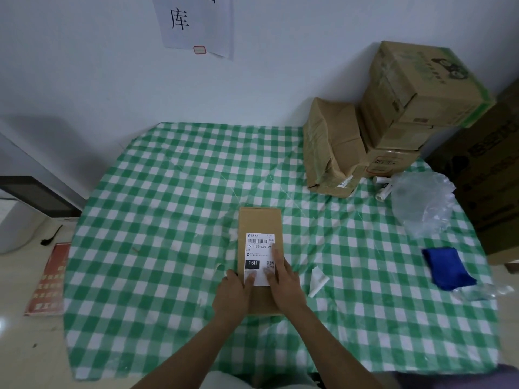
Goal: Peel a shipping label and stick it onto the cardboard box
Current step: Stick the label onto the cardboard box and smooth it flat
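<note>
Counter (pixel 168 192) under a green-checked cloth fills most of the view, running back to a white wall. Stacked cartons (pixel 415 108) stand at about two o'clock from the middle, with a crumpled clear bag (pixel 421 203) in front of them and a blue cloth (pixel 446 268) at about four o'clock. Smaller again, the box (pixel 259 220) lies flat near the centre, its long side pointing toward twelve. On its top face sits the label (pixel 258 248), barcode end at twelve, straight with the box edges and apparently lying flat. A white strip (pixel 317 280), likely the peeled backing, lies just beside the box at three o'clock. The left hand (pixel 234 296) rests at the label's six-o'clock edge, fingers (pixel 250 276) spread and pressed flat on the paper. The right hand (pixel 283 282) lies along the label's right side, fingers extended and pressing down, clamped on nothing. Judging from this, peeling and placing are done; what seems left is smoothing the near edge and right margin, which the hands cover, so I cannot tell whether those parts are fully stuck.
</note>
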